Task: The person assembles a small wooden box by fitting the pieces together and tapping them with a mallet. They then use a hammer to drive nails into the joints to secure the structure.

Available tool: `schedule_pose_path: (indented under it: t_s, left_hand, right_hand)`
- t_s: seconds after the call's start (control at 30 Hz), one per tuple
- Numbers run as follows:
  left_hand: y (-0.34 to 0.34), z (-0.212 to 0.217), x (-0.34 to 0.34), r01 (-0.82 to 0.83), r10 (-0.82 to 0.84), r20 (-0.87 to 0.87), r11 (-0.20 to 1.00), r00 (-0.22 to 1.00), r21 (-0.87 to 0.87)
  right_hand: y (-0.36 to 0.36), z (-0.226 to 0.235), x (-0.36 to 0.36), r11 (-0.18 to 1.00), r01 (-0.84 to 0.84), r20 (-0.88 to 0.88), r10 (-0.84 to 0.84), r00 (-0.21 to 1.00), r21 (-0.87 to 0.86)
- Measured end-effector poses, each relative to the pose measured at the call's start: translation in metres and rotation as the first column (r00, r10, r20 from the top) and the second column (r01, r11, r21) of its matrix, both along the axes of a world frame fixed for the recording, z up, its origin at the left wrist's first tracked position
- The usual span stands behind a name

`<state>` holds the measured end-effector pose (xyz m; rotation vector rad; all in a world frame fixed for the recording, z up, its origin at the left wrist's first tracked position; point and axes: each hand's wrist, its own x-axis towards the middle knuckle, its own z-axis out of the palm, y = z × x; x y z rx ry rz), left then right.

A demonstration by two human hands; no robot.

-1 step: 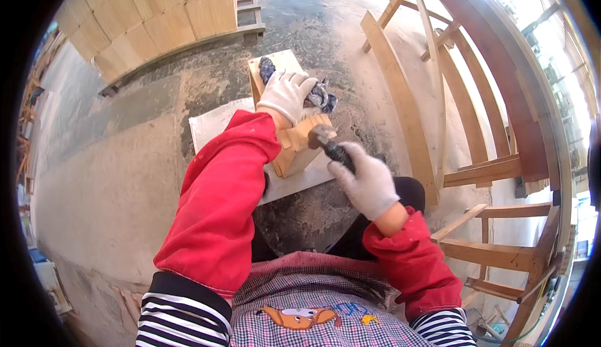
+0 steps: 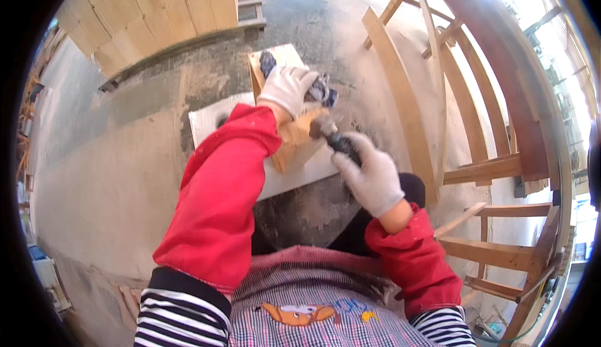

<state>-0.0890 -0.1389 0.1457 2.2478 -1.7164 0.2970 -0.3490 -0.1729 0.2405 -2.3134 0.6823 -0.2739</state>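
In a white glove, my left hand presses a dark patterned cloth onto a pale wooden box-like piece; the cloth sticks out on both sides of my fingers. My right hand, also gloved, is closed round the black grip of a hammer. The hammer's head is blurred and hangs over or against the near end of the wood, beside my left wrist; whether it touches cannot be told. A whitish sheet lies under the wood.
A large stack of pale boards rests on a pallet at the far left. Long planks and wooden frames lean along the right side. A wooden trestle stands near my right elbow. Below is a stained concrete floor.
My right hand and the hammer have shifted slightly up and to the right. My left hand stays on the cloth almost unmoved.
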Motion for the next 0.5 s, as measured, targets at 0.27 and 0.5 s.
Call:
schedule_pose_path:
  t_s: [0.27,0.5]
  left_hand:
    - [0.002,-0.01,0.005,0.035,-0.031,0.04,0.992,0.999,-0.12]
    - [0.003,-0.003,0.002,0.008,-0.007,0.031,1.0,0.999,-0.027]
  right_hand:
    - [0.01,-0.037,-0.004,0.997,-0.005,0.227,-0.013,0.974,0.078]
    - [0.009,0.025,0.003,0.996,0.029,0.281,-0.05,0.958,0.079]
